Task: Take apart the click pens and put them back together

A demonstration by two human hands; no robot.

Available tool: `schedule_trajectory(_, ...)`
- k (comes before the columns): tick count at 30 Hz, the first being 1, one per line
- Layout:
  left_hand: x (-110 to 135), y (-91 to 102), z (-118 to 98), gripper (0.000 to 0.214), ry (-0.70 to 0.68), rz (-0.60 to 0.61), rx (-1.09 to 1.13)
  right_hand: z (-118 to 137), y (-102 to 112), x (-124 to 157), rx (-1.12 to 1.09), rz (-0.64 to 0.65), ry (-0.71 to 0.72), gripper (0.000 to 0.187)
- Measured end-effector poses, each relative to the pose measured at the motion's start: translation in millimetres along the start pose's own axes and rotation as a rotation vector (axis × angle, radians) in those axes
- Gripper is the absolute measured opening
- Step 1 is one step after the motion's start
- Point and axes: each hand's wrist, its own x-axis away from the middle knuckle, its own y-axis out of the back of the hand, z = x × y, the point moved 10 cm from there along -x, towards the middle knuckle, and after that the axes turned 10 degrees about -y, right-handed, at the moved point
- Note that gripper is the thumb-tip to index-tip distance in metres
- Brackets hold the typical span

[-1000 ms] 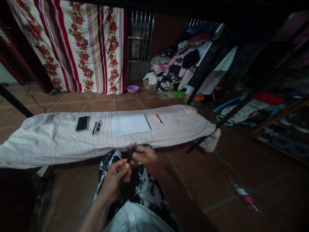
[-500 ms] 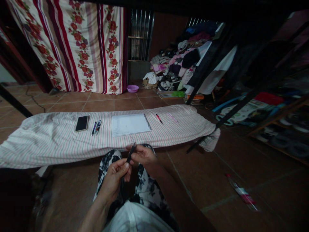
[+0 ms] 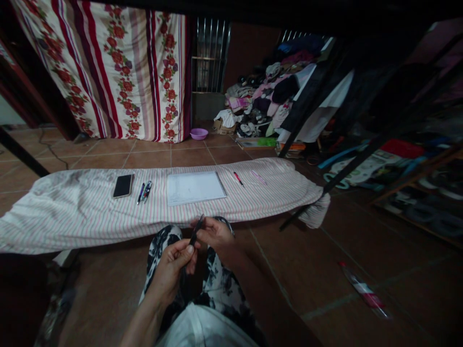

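Observation:
A dark pen [image 3: 196, 230] slants upward between my two hands, above my knees and just short of the cloth's near edge. My left hand [image 3: 177, 258] pinches its lower end between thumb and fingers. Around its upper part, the fingers of my right hand [image 3: 216, 234] are closed. Beyond the hands, a spiral notebook [image 3: 196, 188] lies open on the striped cloth [image 3: 90, 207]. To its right are a red pen [image 3: 238, 180] and a pink pen [image 3: 259, 177]. Left of it lie several pens [image 3: 144, 192] close together and a dark-screened phone [image 3: 123, 185].
On the tiled floor at right lies a plastic bottle [image 3: 365, 291] with a red cap. A purple basin [image 3: 198, 133] stands behind the cloth, near a floral curtain [image 3: 144, 72]. Heaped clothes [image 3: 271, 91] fill the back, and dark slanting bars [image 3: 307, 115] cross the right side.
Both hands hold the pen in nearly the same place. The whole view has shifted very slightly; the things on the cloth have not moved.

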Motion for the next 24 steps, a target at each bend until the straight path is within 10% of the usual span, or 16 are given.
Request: schedule_trajectory(24, 4, 1.4, -3, 0.027, 0.005, -0.014, -0.028, 13, -3, 9, 0.056, 0.014, 0.036, 0.029)
